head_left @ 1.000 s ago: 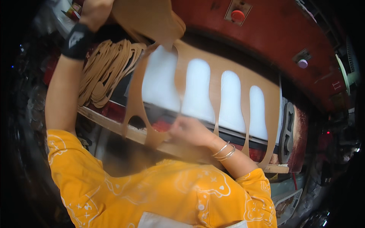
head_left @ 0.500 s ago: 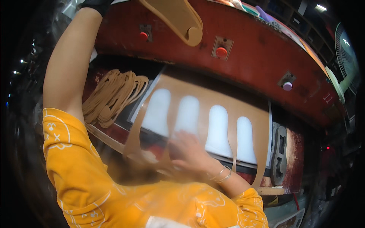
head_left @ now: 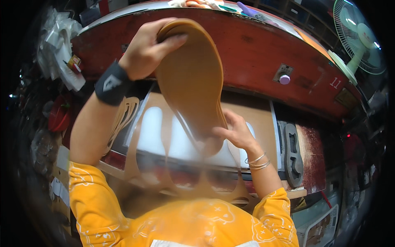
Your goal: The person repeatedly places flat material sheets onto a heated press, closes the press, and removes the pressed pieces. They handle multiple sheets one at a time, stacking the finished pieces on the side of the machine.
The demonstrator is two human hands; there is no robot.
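Note:
My left hand (head_left: 148,51) grips the broad upper end of a small stack of tan insoles (head_left: 191,70), thumb across its face. My right hand (head_left: 236,129) is closed on the stack's right edge, near its narrower lower end. The stack is tilted above the bench and hides part of what lies below. Under it, a tan sheet (head_left: 260,111) with insole-shaped cut-outs lies over a white board (head_left: 151,131), which shows through the openings. The near strips of the sheet hang over the bench's front edge, close to my body, and are blurred.
A red machine beam (head_left: 255,53) with a pale purple button (head_left: 284,79) spans the far side. Tan offcut strips (head_left: 123,117) lie at left, and a grey sole-shaped block (head_left: 293,154) stands at right. A fan (head_left: 362,35) and plastic bags (head_left: 61,45) flank the beam.
My left hand has brought the insole stack down and nearer from the top edge. My right hand has left the cut sheet and taken hold of the stack's side. The view has shifted too.

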